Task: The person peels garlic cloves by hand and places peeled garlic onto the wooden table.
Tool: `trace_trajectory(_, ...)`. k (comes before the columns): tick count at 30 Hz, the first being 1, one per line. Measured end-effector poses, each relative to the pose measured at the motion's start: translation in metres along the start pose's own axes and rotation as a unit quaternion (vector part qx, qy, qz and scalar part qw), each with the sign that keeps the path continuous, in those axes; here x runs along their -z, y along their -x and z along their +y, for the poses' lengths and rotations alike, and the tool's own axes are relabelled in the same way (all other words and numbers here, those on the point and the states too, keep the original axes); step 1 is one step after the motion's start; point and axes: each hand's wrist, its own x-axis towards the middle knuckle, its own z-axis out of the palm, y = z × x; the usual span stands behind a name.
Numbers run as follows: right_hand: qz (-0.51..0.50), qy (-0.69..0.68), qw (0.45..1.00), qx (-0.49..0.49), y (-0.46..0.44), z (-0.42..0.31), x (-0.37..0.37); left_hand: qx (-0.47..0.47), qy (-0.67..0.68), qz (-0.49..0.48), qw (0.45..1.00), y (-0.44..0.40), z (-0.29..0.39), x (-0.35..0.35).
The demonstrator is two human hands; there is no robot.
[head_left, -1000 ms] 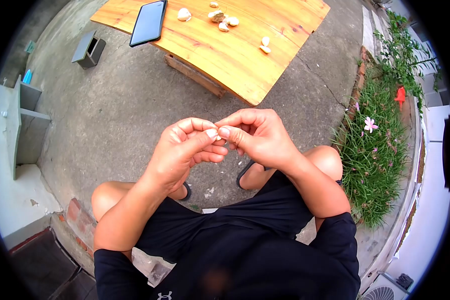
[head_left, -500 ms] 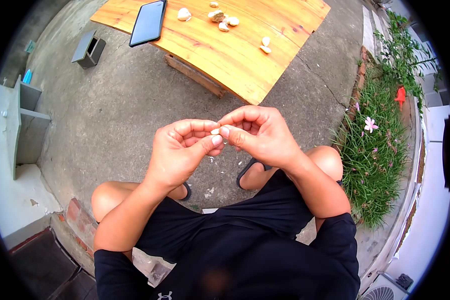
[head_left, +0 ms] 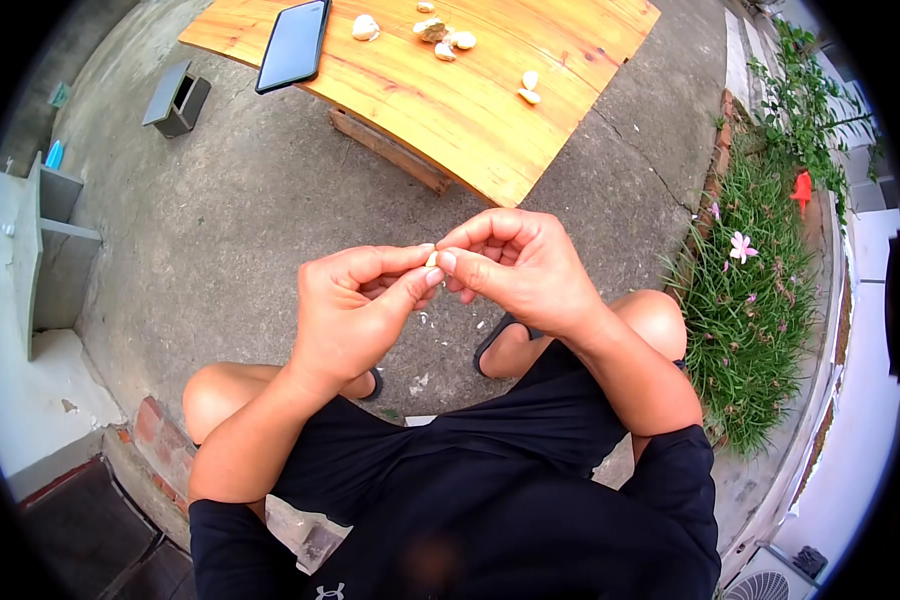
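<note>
Between both sets of fingertips is a small whitish garlic clove (head_left: 432, 259), mostly covered. My left hand (head_left: 355, 310) pinches it from the left with thumb and forefinger. My right hand (head_left: 525, 265) pinches at its right side, thumb against the clove and the fingertips touching those of the left. Both hands are over the concrete, short of the wooden table (head_left: 470, 130). On the table lie a garlic bulb (head_left: 366, 27), a cluster of garlic pieces (head_left: 444, 38), and two loose cloves (head_left: 529, 88) close together.
A dark-framed phone (head_left: 293, 45) lies at the table's left edge. A grey box (head_left: 177, 100) stands on the concrete ground (head_left: 220, 220) to the left. A grassy flower bed (head_left: 750, 320) runs along the right. Small pale scraps lie near my sandalled feet.
My left hand has shifted slightly, its forefinger now straighter along the clove. The clove is more covered by the fingertips. My right hand has barely moved.
</note>
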Motion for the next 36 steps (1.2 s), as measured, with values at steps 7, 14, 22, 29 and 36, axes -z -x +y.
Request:
trace_trajectory(7, 0.013, -0.016, 1.0, -0.015, -0.001, 0.002, -0.001, -0.077, -0.115, -0.009, 0.99, 0.0, -0.004, 0.004)
trace_trajectory(14, 0.014, -0.011, 1.0, -0.002, -0.001, 0.003, -0.001, -0.006, -0.006, 0.012, 1.0, 0.0, 0.002, -0.001)
trace_trajectory(22, 0.002, -0.025, 1.0, 0.002, 0.0, -0.002, 0.0, 0.003, 0.033, 0.001, 0.999, 0.001, 0.001, -0.002)
trace_trajectory(29, 0.035, -0.02, 0.999, -0.003, 0.001, -0.005, -0.002, 0.118, 0.157, -0.047, 0.979, -0.007, 0.01, 0.004)
trace_trajectory(36, 0.053, 0.159, 0.972, 0.162, 0.002, 0.0, 0.001, 0.119, 0.141, -0.052, 0.981, -0.007, 0.007, 0.007)
